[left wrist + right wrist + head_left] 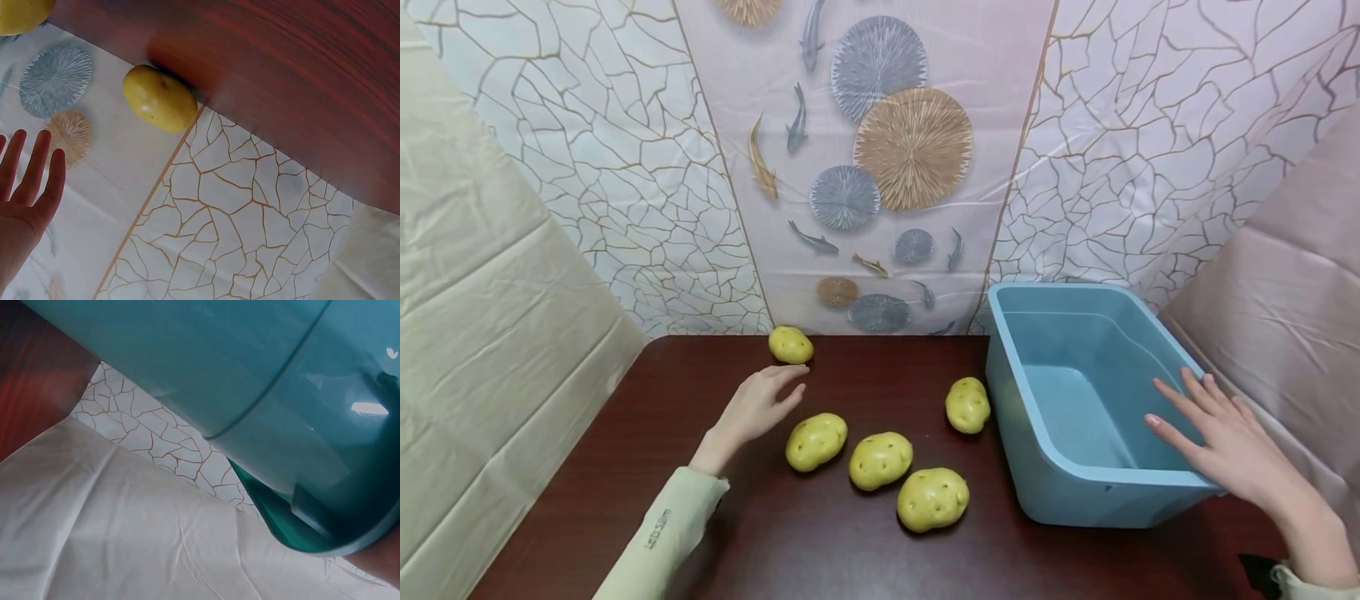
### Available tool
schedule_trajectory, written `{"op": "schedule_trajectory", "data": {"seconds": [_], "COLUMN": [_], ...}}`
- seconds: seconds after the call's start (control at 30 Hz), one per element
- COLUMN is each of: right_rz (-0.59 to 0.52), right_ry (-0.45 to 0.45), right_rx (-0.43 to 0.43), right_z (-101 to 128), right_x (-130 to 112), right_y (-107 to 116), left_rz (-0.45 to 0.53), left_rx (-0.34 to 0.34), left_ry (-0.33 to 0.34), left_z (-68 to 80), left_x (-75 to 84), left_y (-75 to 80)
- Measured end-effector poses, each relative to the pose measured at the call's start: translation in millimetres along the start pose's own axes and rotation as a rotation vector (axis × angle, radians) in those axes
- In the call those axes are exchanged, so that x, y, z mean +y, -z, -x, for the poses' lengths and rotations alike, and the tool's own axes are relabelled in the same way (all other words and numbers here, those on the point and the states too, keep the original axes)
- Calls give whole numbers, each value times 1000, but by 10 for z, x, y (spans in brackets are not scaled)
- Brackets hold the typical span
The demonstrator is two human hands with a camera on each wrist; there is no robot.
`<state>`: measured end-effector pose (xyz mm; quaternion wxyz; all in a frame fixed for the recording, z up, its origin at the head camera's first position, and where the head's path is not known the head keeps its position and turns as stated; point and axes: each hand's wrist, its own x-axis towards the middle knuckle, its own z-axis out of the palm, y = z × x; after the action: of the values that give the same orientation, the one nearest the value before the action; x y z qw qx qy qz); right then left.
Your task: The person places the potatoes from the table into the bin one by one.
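My left hand (pixel 758 407) hovers above the table, its fingers loosely bent and holding nothing. Its fingertips are just in front of a yellow potato (pixel 790 344) at the table's back edge. In the left wrist view that potato (pixel 159 99) lies apart from the hand (pixel 25 212). Closer to me are more yellow potatoes: one (pixel 817 442) beside the hand, one (pixel 881 461) in the middle, one (pixel 932 499) nearest, and one (pixel 967 405) by the tub. My right hand (pixel 1232 437), fingers spread, is over the right rim of the blue plastic tub (pixel 1018 375); contact is unclear.
The dark red-brown wooden table (pixel 760 533) ends at a patterned cloth (pixel 880 250) behind. Plain pale cloth (pixel 490 333) hangs at the left, and more cloth (pixel 1285 275) at the right, close to the tub. The tub's bare floor (pixel 1075 417) shows.
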<state>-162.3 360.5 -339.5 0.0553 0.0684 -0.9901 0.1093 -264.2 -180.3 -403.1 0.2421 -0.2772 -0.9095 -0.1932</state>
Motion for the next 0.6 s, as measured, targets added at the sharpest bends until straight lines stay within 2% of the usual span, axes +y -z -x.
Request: {"op": "schedule_trajectory", "data": {"seconds": [0.4, 0.6], "right_rz": [6, 0], "right_ry": [12, 15], "right_rx": [31, 42], "right_z": [-5, 3], "right_x": [-7, -12], "right_y": [-13, -22], "left_rz": [-6, -12], "left_rx": [-24, -27], "left_ry": [7, -18], "left_z": [-114, -173], "left_x": [-64, -95], "left_y": [-15, -49]}}
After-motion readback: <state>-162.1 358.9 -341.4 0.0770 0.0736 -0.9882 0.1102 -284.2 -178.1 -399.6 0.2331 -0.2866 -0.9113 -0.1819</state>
